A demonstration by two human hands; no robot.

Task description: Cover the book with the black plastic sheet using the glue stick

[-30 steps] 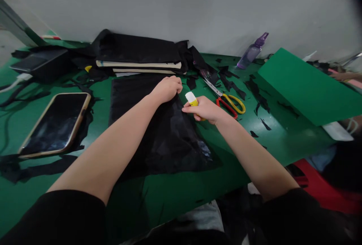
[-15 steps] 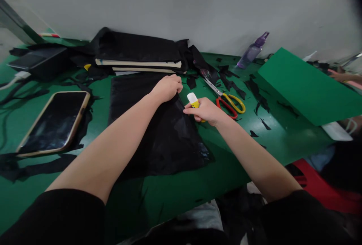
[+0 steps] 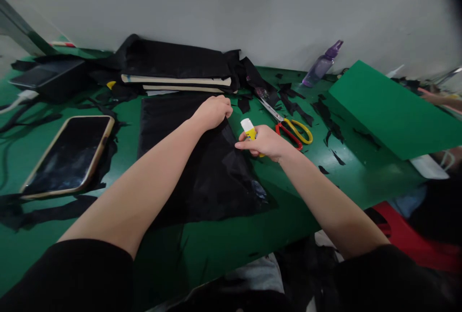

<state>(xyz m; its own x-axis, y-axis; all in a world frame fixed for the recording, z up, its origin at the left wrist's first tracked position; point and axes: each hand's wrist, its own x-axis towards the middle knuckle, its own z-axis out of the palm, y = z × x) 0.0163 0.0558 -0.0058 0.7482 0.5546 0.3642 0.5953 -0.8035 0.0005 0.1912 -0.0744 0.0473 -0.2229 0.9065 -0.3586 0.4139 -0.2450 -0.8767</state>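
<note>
A black sheet [image 3: 202, 177] lies flat on the green table [image 3: 231, 244]. My left hand [image 3: 213, 111] rests as a fist on the sheet's far right corner, pressing it down. My right hand [image 3: 265, 142] grips a yellow glue stick [image 3: 249, 130] with a white cap, held at the sheet's right edge just right of my left hand.
Red and yellow scissors [image 3: 288, 127] lie right of my right hand among black scraps. A phone [image 3: 67, 156] lies at the left. Stacked black-covered boards [image 3: 176, 69] sit at the back, with a purple bottle [image 3: 322, 64] and a green board [image 3: 390, 110] at the right.
My right hand with the glue stick has shifted slightly right and toward the far side. The left hand stays on the sheet's corner.
</note>
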